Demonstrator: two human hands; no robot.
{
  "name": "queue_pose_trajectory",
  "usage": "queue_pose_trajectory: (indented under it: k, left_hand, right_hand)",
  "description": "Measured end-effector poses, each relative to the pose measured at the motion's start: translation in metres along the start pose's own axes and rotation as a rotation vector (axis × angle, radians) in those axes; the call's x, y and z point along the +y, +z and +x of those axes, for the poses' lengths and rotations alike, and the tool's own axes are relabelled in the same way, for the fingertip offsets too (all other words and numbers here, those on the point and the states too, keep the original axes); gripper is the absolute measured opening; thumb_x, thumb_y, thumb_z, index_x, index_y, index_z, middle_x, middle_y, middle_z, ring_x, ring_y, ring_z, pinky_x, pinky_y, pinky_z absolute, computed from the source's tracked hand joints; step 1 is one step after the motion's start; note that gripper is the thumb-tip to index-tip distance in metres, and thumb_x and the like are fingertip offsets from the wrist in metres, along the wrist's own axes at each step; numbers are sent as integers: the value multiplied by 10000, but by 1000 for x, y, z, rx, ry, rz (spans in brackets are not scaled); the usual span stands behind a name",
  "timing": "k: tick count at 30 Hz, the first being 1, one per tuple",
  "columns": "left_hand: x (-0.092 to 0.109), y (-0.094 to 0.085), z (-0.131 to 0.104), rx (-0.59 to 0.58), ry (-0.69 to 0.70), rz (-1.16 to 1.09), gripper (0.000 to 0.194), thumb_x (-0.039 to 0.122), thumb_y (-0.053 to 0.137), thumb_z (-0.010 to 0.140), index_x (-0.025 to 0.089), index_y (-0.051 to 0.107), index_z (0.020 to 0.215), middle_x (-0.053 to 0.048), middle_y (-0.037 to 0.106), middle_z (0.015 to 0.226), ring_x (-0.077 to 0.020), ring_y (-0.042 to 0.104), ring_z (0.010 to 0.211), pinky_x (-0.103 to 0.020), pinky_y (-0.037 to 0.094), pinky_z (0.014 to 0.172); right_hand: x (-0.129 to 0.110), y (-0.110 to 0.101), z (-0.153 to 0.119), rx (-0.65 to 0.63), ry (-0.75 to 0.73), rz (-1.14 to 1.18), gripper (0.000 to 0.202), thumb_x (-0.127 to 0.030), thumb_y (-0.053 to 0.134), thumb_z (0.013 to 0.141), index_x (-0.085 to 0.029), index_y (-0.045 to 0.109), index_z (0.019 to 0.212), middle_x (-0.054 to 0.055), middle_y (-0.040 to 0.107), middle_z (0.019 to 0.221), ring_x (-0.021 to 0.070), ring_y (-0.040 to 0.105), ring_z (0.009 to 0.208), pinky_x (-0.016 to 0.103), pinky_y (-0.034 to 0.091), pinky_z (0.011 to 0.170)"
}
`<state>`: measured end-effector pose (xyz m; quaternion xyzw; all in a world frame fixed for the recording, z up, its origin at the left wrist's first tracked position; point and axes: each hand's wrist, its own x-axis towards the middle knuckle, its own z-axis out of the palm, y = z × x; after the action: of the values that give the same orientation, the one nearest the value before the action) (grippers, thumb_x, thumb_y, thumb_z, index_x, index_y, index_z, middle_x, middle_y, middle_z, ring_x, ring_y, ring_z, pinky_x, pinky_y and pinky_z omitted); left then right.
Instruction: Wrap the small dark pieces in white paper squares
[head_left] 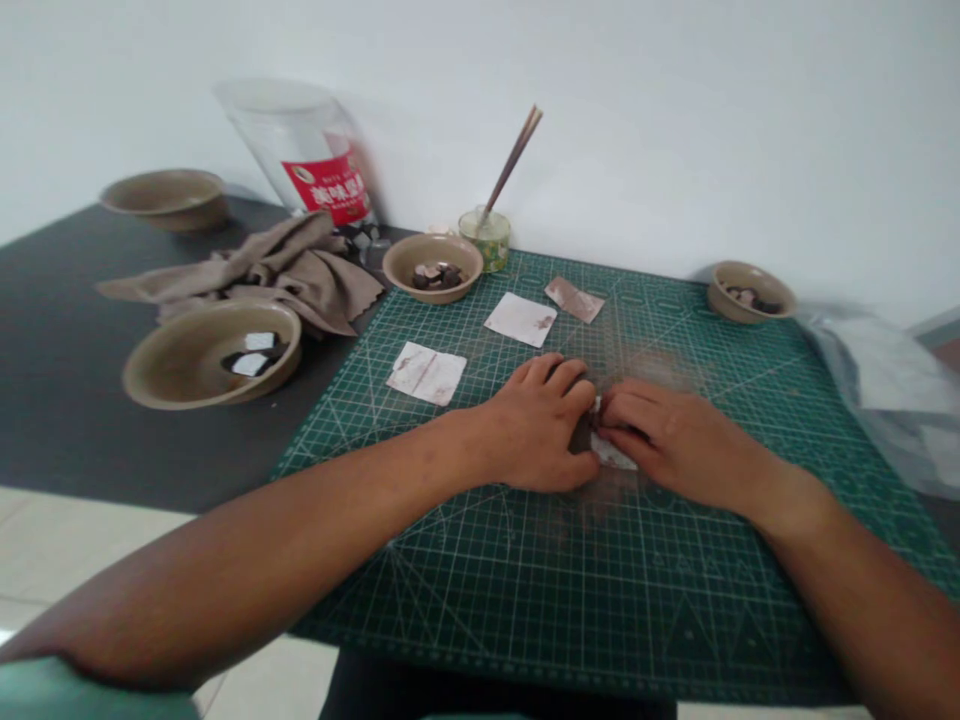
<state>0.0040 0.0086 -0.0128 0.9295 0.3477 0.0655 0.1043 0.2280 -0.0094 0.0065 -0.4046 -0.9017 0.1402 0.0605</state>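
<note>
- My left hand (536, 425): fingers half-curled, presumably bracing; grip hidden, cannot tell.
- My right hand (675, 440): fingers pinched on white paper (613, 456).
- Paper: between hands, on cutting mat (570, 600), apparently for flat support.

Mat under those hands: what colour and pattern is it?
The mat is dark green with fine pale grid lines, seen in the head view.

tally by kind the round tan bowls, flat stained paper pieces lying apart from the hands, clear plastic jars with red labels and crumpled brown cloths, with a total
Round tan bowls: 4
Flat stained paper pieces apart from the hands: 3
Clear plastic jar with red label: 1
Crumpled brown cloth: 1
Total: 9
</note>
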Motion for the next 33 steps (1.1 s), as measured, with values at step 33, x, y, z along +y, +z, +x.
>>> queue_pose_trajectory:
  k: [33]
  left_hand:
    - [0, 0, 1, -13, -10, -16, 534, 517, 554, 869, 156, 482, 1255, -163, 386, 1529, -411, 264, 1462, -548, 242, 1208]
  right_hand:
    - [2, -7, -3, 34, 129, -29, 150, -282, 555, 971, -209, 642, 874, 33, 646, 851, 202, 595, 772, 325, 411, 695]
